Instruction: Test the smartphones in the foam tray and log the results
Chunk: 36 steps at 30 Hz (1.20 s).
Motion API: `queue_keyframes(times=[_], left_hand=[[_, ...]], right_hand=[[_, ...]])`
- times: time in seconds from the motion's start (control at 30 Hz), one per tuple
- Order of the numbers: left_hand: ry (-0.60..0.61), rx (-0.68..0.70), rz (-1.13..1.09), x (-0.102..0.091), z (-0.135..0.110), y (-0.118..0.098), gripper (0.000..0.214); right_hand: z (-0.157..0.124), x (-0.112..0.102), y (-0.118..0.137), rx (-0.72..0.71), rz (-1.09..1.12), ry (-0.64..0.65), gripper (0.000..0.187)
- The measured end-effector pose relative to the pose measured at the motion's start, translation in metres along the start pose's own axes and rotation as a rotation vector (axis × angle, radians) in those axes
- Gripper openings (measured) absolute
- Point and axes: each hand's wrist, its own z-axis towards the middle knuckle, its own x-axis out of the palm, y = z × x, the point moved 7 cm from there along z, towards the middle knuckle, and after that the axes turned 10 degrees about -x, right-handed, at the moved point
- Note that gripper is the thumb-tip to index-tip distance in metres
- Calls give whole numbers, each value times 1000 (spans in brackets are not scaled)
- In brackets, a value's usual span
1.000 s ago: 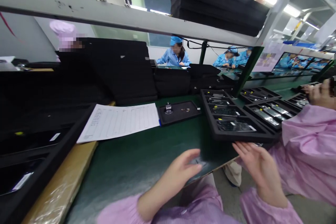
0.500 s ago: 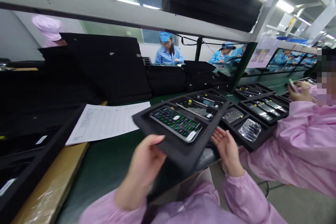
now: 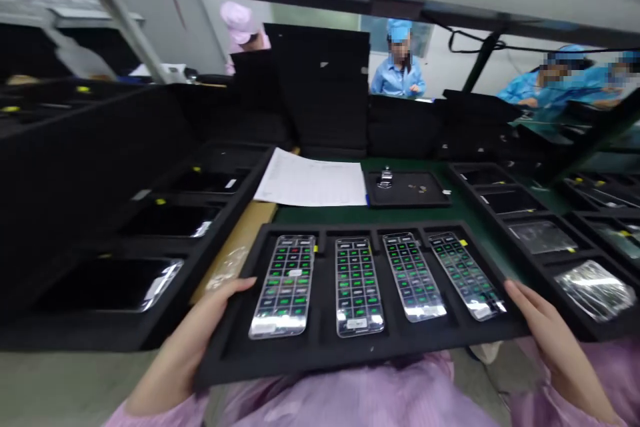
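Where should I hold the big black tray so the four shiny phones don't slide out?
Hold the black tray by its rim at the two short ends, coming from the left and right, like the left hand and right hand do. The tray is wide and flat, and the phones sit in slots across the middle, so the ends are the free part. Keeping it level probably helps most.

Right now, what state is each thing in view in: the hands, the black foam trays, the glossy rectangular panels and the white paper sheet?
Left hand: gripping the near left edge of the tray.
Right hand: gripping the near right edge of the tray.
Black foam tray: held up in both hands, all four compartments filled.
Glossy rectangular panels: one per compartment, showing green marks.
White paper sheet: lying flat on the green bench mat.
Second black foam tray: resting on the bench, holding panels in clear film.
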Motion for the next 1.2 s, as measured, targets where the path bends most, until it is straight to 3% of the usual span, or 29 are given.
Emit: queue_keyframes(times=[0.13, 0.3, 0.4, 0.5, 0.63, 0.87, 1.07, 1.2], left_hand=[[64, 247, 99, -1, 17, -27, 62], [242, 508, 375, 24, 25, -24, 80], [220, 677, 510, 32, 24, -28, 76], [71, 812, 695, 33, 15, -32, 71], [-138, 859, 827, 28, 3, -32, 66], [-188, 903, 783, 28, 4, -45, 59], [-233, 878, 778, 26, -5, -44, 53], [-243, 869, 760, 23, -5, -41, 53]], right_hand=[[-1, 13, 14, -6, -54, -9, 62], [-7, 13, 18, -27, -88, -12, 80], [-7, 14, 15, -120, -124, -17, 81], [-7, 17, 12, -186, -162, -39, 79], [-10, 22, 9, -258, -180, -47, 78], [-15, 29, 19, -358, -289, 6, 83], [-9, 48, 63, -709, -598, 133, 72], [9, 66, 70, -737, -786, 173, 74]])
